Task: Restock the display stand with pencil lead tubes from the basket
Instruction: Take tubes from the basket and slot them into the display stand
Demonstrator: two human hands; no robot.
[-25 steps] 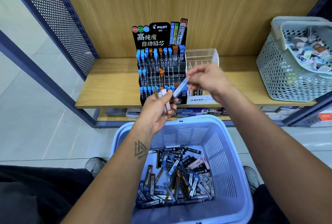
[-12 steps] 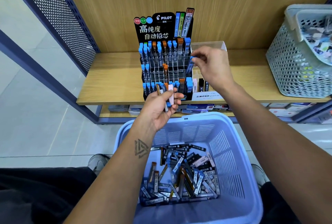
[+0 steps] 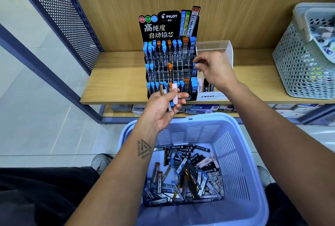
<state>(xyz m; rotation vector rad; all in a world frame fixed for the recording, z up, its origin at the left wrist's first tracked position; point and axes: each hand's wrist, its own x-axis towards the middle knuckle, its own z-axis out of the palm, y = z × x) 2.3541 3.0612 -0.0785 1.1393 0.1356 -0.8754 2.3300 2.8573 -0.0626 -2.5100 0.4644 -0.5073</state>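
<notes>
A black tiered display stand (image 3: 168, 26) stands on the wooden shelf, holding blue- and orange-capped lead tubes in its slots. My right hand (image 3: 214, 71) pinches a blue-capped lead tube (image 3: 195, 66) at the right end of the stand's middle row. My left hand (image 3: 163, 107) is in front of the stand's bottom row and grips a small bunch of tubes, one of them a pink tube (image 3: 175, 95). Below, a light blue basket (image 3: 241, 171) holds several loose lead tubes (image 3: 183, 177).
A clear acrylic box (image 3: 217, 48) with a MONO label stands right of the stand. A grey perforated basket (image 3: 297, 66) of small items sits at the shelf's far right. Boxes line the lower shelf (image 3: 208, 107). A perforated metal panel (image 3: 59, 12) bounds the left.
My right hand carried the blue-capped tube from beside my left hand up to the stand and lowered it to the middle row's right end. My left hand kept its bunch.
</notes>
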